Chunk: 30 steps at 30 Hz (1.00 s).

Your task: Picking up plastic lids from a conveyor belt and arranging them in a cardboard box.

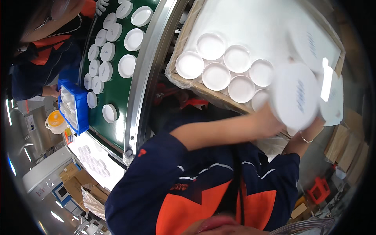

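Observation:
Large in front of me, a white round lid (295,94) with blue print on its face is held up near the box. My left hand (268,121) grips its near-left edge; the hand is partly blurred and its fingertips are hidden. Behind the lid's lower right edge, my right hand (315,125) shows only in part, with its fingers out of sight. More white printed round pieces, a blurred one (309,43) and another (331,100), appear beyond and beside it. Several white round caps (216,76) lie hollow side up in staggered rows in the plastic-lined box (182,41).
To the left runs a green conveyor belt (117,92) carrying several white caps, edged by a metal rail (147,58). Across it, a co-worker's hand (51,91) is at a blue bin (82,109) of white pieces. A red stool (319,190) stands at the lower right.

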Each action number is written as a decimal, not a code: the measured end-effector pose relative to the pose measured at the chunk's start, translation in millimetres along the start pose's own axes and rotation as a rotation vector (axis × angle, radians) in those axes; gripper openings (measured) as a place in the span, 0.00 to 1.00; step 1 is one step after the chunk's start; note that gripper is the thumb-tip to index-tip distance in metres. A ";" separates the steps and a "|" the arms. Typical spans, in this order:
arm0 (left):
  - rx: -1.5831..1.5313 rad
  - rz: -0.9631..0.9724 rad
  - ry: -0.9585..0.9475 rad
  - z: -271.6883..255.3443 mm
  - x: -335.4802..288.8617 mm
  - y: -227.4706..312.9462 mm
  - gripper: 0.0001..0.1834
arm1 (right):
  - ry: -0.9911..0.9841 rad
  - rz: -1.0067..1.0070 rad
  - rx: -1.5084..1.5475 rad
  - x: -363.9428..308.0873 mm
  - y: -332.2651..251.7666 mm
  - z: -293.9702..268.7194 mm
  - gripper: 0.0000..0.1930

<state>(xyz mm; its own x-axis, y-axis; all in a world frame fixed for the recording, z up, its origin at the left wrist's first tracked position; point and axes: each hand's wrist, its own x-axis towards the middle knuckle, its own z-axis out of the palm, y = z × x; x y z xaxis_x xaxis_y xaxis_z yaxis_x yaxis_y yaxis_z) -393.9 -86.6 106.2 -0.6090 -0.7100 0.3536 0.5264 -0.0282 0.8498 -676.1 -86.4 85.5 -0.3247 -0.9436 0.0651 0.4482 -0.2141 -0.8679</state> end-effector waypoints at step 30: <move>1.603 0.050 0.119 -194.0 130.0 -4.9 0.12 | 0.822 -0.262 -0.402 54.2 -35.8 -175.0 0.15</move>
<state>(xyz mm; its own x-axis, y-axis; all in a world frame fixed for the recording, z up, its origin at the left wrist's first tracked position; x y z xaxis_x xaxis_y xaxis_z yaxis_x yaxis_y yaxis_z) -360.5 -315.3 72.2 -0.5233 -0.7379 0.4262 -0.6372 0.6709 0.3793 -855.5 -85.7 33.9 -0.9271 -0.3717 0.0480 0.0074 -0.1462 -0.9892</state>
